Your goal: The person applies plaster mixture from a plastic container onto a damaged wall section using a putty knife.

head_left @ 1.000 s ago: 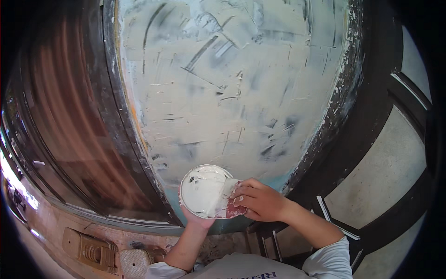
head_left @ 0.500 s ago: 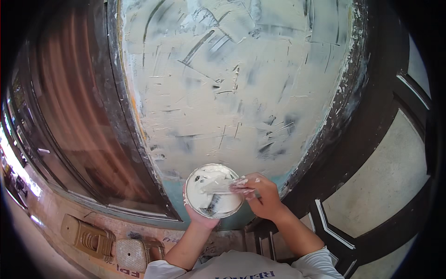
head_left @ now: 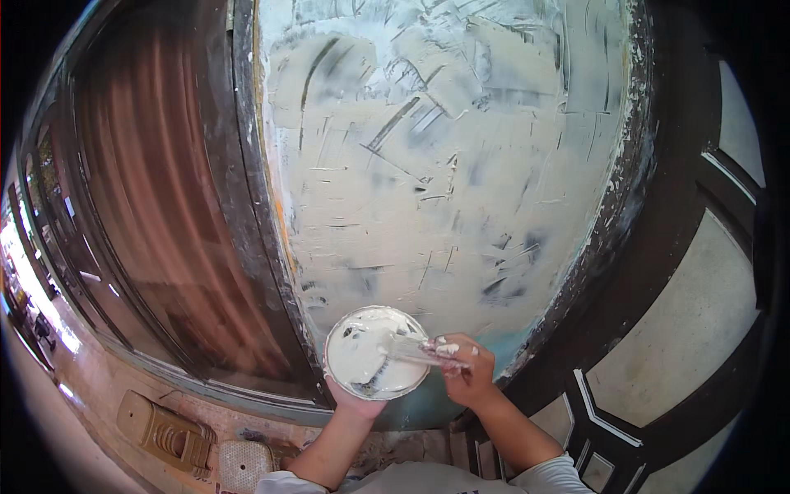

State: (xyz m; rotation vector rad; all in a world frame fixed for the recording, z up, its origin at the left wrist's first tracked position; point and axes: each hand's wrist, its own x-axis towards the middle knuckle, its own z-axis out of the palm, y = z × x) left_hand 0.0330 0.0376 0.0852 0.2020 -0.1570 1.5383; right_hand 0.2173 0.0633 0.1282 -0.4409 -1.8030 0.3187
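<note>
My left hand (head_left: 355,399) holds a round tub of white paste (head_left: 358,354) from below and behind, its fingers mostly hidden. My right hand (head_left: 469,370) is closed on a paste-smeared scraper (head_left: 415,351), whose blade lies in the white paste at the tub's right side. Both hands are low in front of a wall panel (head_left: 444,198) coated in uneven cream paste with dark streaks and patches, light teal showing along its bottom.
At left stands a glazed dark frame (head_left: 228,165) with reddish curtain (head_left: 148,206) behind it. A dark panelled door (head_left: 683,263) is at right. Stacked brown stools (head_left: 160,428) and a speckled seat (head_left: 245,467) are at lower left.
My right hand has turned the scraper so its blade lies in the paste instead of across the tub's right rim. The wall and surroundings sit farther right and lower in view.
</note>
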